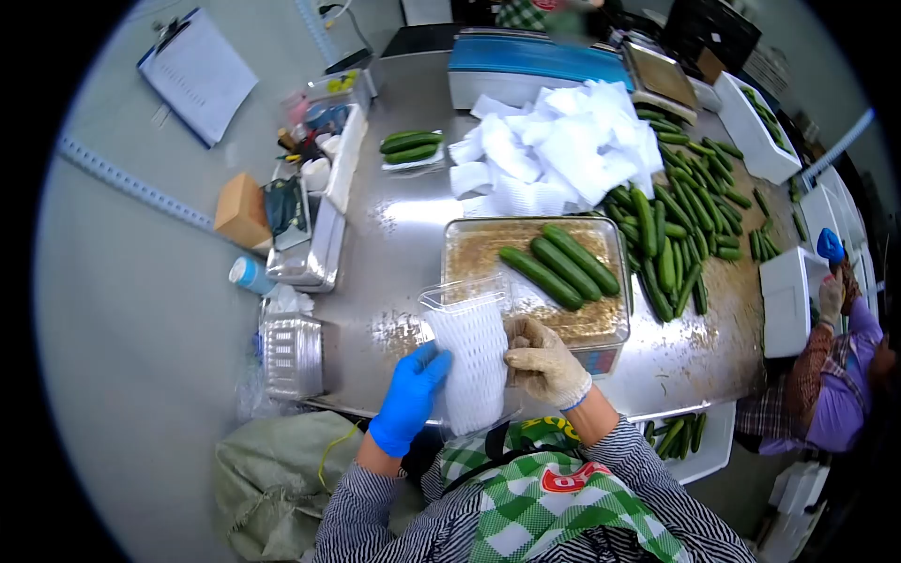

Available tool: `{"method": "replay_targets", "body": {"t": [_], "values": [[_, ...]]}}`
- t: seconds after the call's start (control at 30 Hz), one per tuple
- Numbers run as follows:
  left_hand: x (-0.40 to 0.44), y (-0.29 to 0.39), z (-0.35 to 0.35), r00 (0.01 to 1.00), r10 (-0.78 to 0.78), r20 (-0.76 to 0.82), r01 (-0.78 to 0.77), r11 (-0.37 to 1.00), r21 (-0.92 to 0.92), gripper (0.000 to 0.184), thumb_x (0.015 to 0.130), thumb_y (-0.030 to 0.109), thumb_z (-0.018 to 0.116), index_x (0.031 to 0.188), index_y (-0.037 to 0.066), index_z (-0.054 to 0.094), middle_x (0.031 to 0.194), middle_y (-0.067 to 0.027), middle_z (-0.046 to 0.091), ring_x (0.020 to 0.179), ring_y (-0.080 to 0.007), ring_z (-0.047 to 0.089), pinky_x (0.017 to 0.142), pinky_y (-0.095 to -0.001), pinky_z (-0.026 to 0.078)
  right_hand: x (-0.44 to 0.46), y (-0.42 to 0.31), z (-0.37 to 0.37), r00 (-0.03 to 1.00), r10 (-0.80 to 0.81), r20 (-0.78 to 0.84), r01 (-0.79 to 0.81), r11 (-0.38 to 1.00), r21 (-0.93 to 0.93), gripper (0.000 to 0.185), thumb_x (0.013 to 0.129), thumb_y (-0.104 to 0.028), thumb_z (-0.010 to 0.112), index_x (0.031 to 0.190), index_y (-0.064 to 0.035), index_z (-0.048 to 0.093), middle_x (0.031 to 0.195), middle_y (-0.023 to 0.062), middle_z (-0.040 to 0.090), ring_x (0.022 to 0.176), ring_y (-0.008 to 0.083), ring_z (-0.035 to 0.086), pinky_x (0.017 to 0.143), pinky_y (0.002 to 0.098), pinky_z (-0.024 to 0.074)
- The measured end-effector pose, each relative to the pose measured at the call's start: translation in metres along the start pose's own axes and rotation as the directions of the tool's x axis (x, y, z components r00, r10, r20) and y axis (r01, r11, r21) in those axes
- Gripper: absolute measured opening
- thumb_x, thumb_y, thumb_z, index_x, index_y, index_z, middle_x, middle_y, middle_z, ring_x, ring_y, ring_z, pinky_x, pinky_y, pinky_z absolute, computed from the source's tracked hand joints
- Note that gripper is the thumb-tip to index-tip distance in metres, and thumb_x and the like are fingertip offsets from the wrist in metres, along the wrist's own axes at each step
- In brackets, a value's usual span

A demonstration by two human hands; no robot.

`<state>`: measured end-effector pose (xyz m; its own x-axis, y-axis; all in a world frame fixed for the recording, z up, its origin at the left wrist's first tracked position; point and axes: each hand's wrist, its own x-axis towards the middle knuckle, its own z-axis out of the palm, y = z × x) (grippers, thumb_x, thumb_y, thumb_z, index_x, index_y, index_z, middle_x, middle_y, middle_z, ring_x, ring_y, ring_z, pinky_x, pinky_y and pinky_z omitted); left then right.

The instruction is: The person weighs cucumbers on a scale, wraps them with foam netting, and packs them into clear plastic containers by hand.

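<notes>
My left hand, in a blue glove, grips the left side of a clear plastic tray lined with a white foam net sheet. My right hand, in a cream knitted glove, pinches the right edge of the same lined tray. Just beyond, three cucumbers lie side by side on the metal plate of a scale. Farther back on the table is a small tray holding several cucumbers. White foam nets are heaped behind the scale.
Many loose cucumbers cover the table's right side. Stacked clear trays stand at left, below a bin of supplies. White crates line the right, where another person works. A blue-topped box sits behind.
</notes>
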<state>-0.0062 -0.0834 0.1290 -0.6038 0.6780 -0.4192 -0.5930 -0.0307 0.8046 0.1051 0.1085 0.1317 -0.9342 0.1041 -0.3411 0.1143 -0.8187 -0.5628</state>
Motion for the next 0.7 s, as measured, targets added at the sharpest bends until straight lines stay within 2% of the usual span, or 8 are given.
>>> {"method": "replay_targets", "body": {"t": [0.07,0.17,0.27,0.37,0.4,0.53,0.63,0.7], "values": [[0.006,0.004,0.001,0.998,0.065,-0.026,-0.067,0.995,-0.069,0.037,0.100,0.016,0.056,0.131,-0.004,0.053,0.119,-0.0091,0.065,0.105,-0.0163,0.063,0.092,-0.0297,0.051,-0.009,-0.004,-0.018,0.999,-0.024,-0.023,0.023,0.998,-0.061,0.048,0.082,-0.010,0.072,0.122,0.0004,0.048,0.089,0.0008,0.053,0.072,0.0098,0.050,0.060,0.0233,0.0445],[0.014,0.006,0.007,0.998,0.068,-0.004,-0.068,0.987,-0.144,0.034,0.102,0.017,0.052,0.129,-0.004,0.053,0.122,-0.0115,0.063,0.109,-0.0187,0.062,0.096,-0.0336,0.050,-0.023,-0.011,-0.032,0.997,-0.052,-0.063,0.046,0.995,-0.094,0.048,0.082,-0.011,0.072,0.123,0.0005,0.047,0.086,0.0007,0.054,0.068,0.0088,0.047,0.056,0.0216,0.0374],[0.011,-0.007,0.021,0.997,-0.056,0.051,0.069,0.950,-0.305,0.044,0.099,0.017,0.054,0.136,-0.007,0.047,0.131,-0.0148,0.058,0.118,-0.0221,0.057,0.104,-0.0367,0.044,-0.031,-0.017,-0.039,0.988,-0.088,-0.130,0.060,0.976,-0.207,0.050,0.084,-0.013,0.071,0.124,0.0012,0.046,0.092,0.0038,0.058,0.074,0.0104,0.053,0.061,0.0234,0.0446],[-0.006,-0.019,0.031,0.996,-0.005,0.086,0.011,0.997,-0.075,0.050,0.096,0.016,0.057,0.138,-0.009,0.044,0.131,-0.0153,0.058,0.117,-0.0235,0.058,0.104,-0.0361,0.043,-0.032,-0.011,-0.041,0.958,-0.237,-0.160,0.167,0.918,-0.361,0.051,0.085,-0.016,0.071,0.125,0.0025,0.045,0.105,0.0092,0.061,0.087,0.0142,0.060,0.073,0.0268,0.0513],[-0.011,-0.020,0.034,0.998,-0.036,0.053,0.035,0.999,0.029,0.051,0.094,0.016,0.058,0.137,-0.009,0.045,0.132,-0.0159,0.058,0.118,-0.0248,0.058,0.105,-0.0372,0.043,-0.034,-0.011,-0.037,0.945,-0.278,-0.171,0.173,0.872,-0.458,0.054,0.086,-0.016,0.072,0.128,0.0029,0.044,0.114,0.0129,0.060,0.101,0.0172,0.061,0.086,0.0297,0.0520],[-0.020,-0.036,0.019,0.987,-0.146,-0.072,0.150,0.987,0.062,0.053,0.099,0.023,0.053,0.143,-0.004,0.040,0.138,-0.0153,0.054,0.123,-0.0294,0.057,0.105,-0.0431,0.045,-0.032,-0.013,-0.029,0.940,-0.308,-0.149,0.201,0.850,-0.486,0.053,0.087,-0.012,0.071,0.130,0.0030,0.044,0.117,0.0117,0.058,0.104,0.0169,0.059,0.091,0.0306,0.0501],[-0.023,-0.030,0.037,0.990,-0.119,-0.073,0.083,0.925,-0.371,0.050,0.102,0.029,0.047,0.142,-0.001,0.043,0.136,-0.0129,0.056,0.121,-0.0280,0.058,0.103,-0.0429,0.047,-0.022,-0.015,-0.036,0.993,-0.104,-0.048,0.085,0.950,-0.299,0.055,0.087,-0.010,0.070,0.133,0.0020,0.043,0.119,0.0106,0.057,0.105,0.0161,0.058,0.091,0.0312,0.0497],[-0.020,-0.034,0.040,0.992,-0.096,-0.084,0.071,0.962,-0.262,0.048,0.103,0.029,0.044,0.140,0.000,0.046,0.135,-0.0126,0.057,0.120,-0.0273,0.058,0.103,-0.0426,0.047,-0.020,-0.016,-0.027,0.989,-0.149,0.011,0.146,0.951,-0.273,0.056,0.087,-0.010,0.070,0.134,0.0014,0.044,0.118,0.0098,0.058,0.104,0.0145,0.057,0.091,0.0304,0.0483]]}}
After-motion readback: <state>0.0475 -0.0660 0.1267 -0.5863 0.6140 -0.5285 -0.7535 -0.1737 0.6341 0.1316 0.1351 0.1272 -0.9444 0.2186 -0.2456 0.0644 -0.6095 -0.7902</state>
